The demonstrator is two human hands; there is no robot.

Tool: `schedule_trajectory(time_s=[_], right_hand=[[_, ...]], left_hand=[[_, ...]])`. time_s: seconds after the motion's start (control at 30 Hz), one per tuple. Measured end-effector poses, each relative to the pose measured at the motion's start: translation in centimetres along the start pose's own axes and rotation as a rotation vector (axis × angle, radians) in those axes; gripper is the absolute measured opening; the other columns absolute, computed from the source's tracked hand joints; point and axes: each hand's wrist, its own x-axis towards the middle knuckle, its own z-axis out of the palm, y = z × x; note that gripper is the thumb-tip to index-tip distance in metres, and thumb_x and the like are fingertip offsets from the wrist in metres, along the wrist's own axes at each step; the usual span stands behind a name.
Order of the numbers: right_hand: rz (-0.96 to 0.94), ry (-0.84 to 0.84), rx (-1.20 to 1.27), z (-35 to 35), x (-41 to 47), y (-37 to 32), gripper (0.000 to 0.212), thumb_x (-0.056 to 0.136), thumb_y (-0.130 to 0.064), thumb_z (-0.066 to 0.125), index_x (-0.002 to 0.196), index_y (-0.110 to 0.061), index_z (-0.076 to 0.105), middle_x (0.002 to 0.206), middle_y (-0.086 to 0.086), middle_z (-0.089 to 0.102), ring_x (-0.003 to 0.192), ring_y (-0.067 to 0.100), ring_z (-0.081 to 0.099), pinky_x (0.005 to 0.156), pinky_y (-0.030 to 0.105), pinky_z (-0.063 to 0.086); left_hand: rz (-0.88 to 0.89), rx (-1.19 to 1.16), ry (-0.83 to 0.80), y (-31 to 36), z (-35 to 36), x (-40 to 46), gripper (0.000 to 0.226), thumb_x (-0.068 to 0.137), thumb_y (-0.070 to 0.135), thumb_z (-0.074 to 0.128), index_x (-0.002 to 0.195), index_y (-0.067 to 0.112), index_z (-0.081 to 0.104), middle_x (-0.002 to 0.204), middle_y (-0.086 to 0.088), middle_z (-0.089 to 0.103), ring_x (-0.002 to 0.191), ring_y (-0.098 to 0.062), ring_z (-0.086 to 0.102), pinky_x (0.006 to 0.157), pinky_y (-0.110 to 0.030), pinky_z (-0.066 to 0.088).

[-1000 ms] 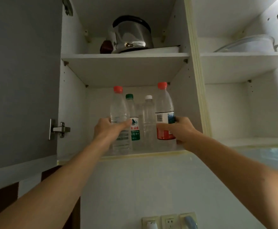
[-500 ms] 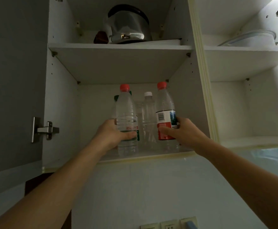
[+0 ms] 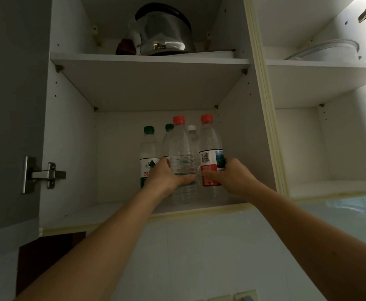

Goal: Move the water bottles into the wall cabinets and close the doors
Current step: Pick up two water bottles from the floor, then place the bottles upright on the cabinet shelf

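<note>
we grip two upright bottles on the low shelf [image 3: 121, 210], left hand [image 3: 166, 179] on the clear bottle [image 3: 181, 161], right hand [image 3: 232, 178] on the red-label bottle [image 3: 210, 155], side by side.

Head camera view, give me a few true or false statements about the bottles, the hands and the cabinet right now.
1. The left hand grips a red-capped clear bottle. True.
2. The right hand is empty. False: it holds the red-labelled bottle.
3. The kettle sits on the upper shelf. True.
4. All caps are red. False: two green caps and a white cap show too.
5. The cabinet door is closed. False: it stands open.
</note>
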Motion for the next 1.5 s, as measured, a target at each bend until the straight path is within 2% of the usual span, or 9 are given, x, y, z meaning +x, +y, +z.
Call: schedule_trajectory(time_s=[0.37, 0.5, 0.63, 0.73, 0.87, 0.97, 1.13, 1.33, 1.5], right_hand=[[0.081, -0.013, -0.029, -0.4, 0.8, 0.2, 0.051, 0.084, -0.038, 0.079, 0.126, -0.012, 0.064, 0.108, 0.006, 0.072, 0.091, 0.019, 0.068, 0.083, 0.036, 0.058], [0.052, -0.048, -0.122, -1.8, -1.1, -0.4, 0.049, 0.087, -0.037, 0.077, 0.128, -0.012, 0.064, 0.104, 0.001, 0.071, 0.089, 0.015, 0.068, 0.074, 0.028, 0.056], [-0.103, 0.055, -0.224, -4.3, -4.7, -1.7, 0.047, 0.092, -0.037, 0.07, 0.132, -0.014, 0.06, 0.097, -0.005, 0.06, 0.079, 0.01, 0.06, 0.065, 0.022, 0.046], [-0.228, 0.107, -0.259, -6.7, -8.5, -2.3, 0.031, 0.094, -0.037, 0.064, 0.117, -0.016, 0.068, 0.096, -0.004, 0.067, 0.077, 0.008, 0.061, 0.06, 0.02, 0.047], [-0.296, 0.173, -0.196, -9.7, -13.9, -1.0, 0.024, 0.096, -0.034, 0.057, 0.093, -0.016, 0.073, 0.083, -0.006, 0.07, 0.08, 0.013, 0.063, 0.062, 0.016, 0.042], [-0.245, 0.183, -0.151, -10.7, -17.8, 1.8, 0.032, 0.097, -0.033, 0.056, 0.071, -0.015, 0.064, 0.065, -0.002, 0.063, 0.064, 0.014, 0.056, 0.056, 0.021, 0.038], [-0.07, 0.062, -0.107, -11.0, -25.2, 8.6, 0.044, 0.099, -0.034, 0.051, 0.083, 0.005, 0.065, 0.079, 0.025, 0.066, 0.078, 0.039, 0.061, 0.068, 0.046, 0.049], [0.191, 0.0, -0.239, -11.9, -37.0, 16.7, 0.045, 0.101, -0.034, 0.051, 0.077, 0.003, 0.061, 0.07, 0.024, 0.058, 0.065, 0.031, 0.052, 0.063, 0.038, 0.038], [0.437, 0.035, -0.282, -11.1, -49.2, 21.7, 0.052, 0.103, -0.03, 0.051, 0.057, -0.018, 0.031, 0.044, -0.007, 0.035, 0.043, 0.005, 0.035, 0.044, 0.021, 0.027]], left_hand=[[-0.007, 0.048, 0.01, 0.6, 0.8, -0.3, 0.062, 0.079, 0.037, 0.084, 0.131, 0.017, 0.056, 0.126, 0.0, 0.066, 0.111, -0.021, 0.063, 0.101, -0.044, 0.052], [0.011, 0.159, 0.034, 1.4, 0.1, -2.0, 0.03, 0.087, 0.032, 0.078, 0.108, 0.024, 0.058, 0.109, 0.002, 0.069, 0.084, -0.011, 0.061, 0.087, -0.038, 0.057], [0.054, 0.215, 0.181, 3.8, -0.9, -4.7, 0.047, 0.092, 0.043, 0.071, 0.127, 0.015, 0.056, 0.101, 0.004, 0.062, 0.093, -0.018, 0.061, 0.082, -0.033, 0.05], [0.113, 0.1, 0.183, 6.5, -0.5, -7.7, 0.031, 0.1, 0.039, 0.058, 0.121, 0.016, 0.061, 0.111, -0.001, 0.068, 0.098, -0.022, 0.067, 0.089, -0.042, 0.057], [0.194, -0.02, 0.166, 9.0, 2.4, -12.8, 0.027, 0.105, 0.036, 0.049, 0.097, 0.014, 0.064, 0.083, -0.004, 0.07, 0.07, -0.016, 0.069, 0.062, -0.03, 0.059], [0.195, -0.064, 0.136, 8.8, 5.9, -16.9, 0.036, 0.106, 0.037, 0.046, 0.087, 0.013, 0.065, 0.07, -0.002, 0.066, 0.052, -0.005, 0.058, 0.051, -0.025, 0.048], [0.062, -0.113, -0.005, 5.4, 12.8, -23.9, 0.046, 0.104, 0.04, 0.047, 0.068, 0.017, 0.064, 0.051, 0.004, 0.059, 0.044, -0.004, 0.048, 0.052, -0.028, 0.036], [-0.137, -0.221, -0.22, -0.3, 21.3, -33.5, 0.052, 0.104, 0.035, 0.048, 0.055, 0.018, 0.048, 0.042, 0.011, 0.045, 0.043, -0.006, 0.039, 0.058, -0.03, 0.031], [-0.192, -0.324, -0.447, -3.6, 26.1, -44.2, 0.051, 0.106, 0.037, 0.047, 0.057, 0.021, 0.044, 0.046, 0.011, 0.039, 0.047, -0.007, 0.037, 0.052, -0.019, 0.037]])
